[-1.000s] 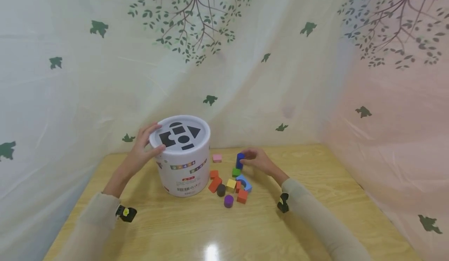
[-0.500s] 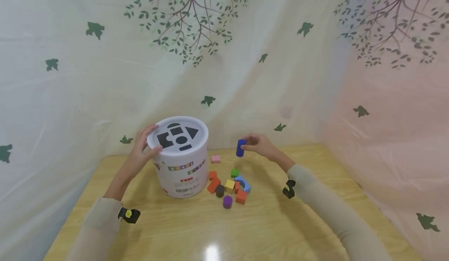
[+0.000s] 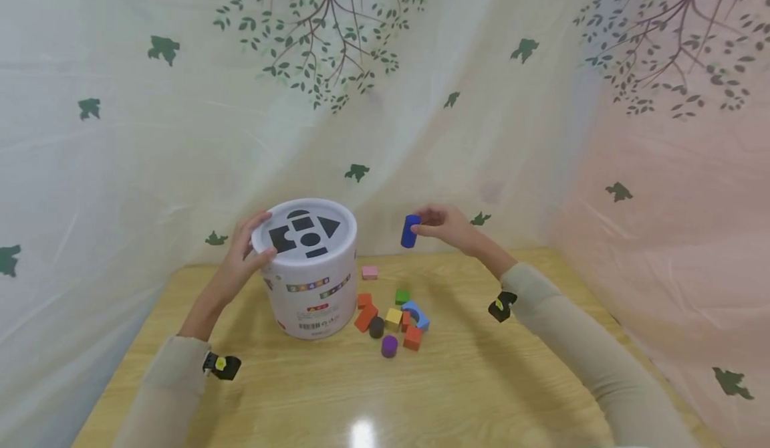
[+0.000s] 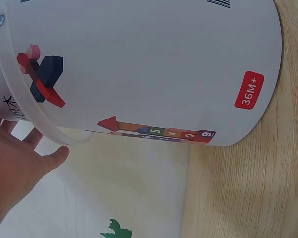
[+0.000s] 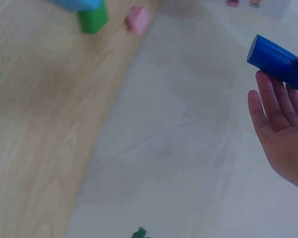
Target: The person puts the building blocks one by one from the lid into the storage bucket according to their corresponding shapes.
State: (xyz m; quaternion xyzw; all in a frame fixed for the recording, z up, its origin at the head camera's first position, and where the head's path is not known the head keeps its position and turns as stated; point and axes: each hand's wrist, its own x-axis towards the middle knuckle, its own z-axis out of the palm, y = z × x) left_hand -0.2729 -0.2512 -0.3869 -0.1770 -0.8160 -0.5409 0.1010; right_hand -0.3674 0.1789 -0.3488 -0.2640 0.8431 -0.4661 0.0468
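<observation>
My right hand pinches a dark blue cylinder block between thumb and fingers, raised above the table right of the bucket. In the right wrist view the cylinder lies across the fingertips, its flat end pointing left. The white bucket stands upright, its lid cut with dark shaped holes: round, square, triangle, slot and others. My left hand holds the bucket's upper left rim, fingers on the far side and thumb on the near side. The left wrist view shows that thumb beside the bucket's pale handle.
Several blocks lie close right of the bucket: pink, green, yellow, black, purple, a light blue arch and red ones, including a cube. A patterned cloth hangs behind the wooden table.
My right hand has lifted the blue cylinder off the table beside the green block and raised it, the cylinder tilting slightly. The left hand has stayed on the bucket rim.
</observation>
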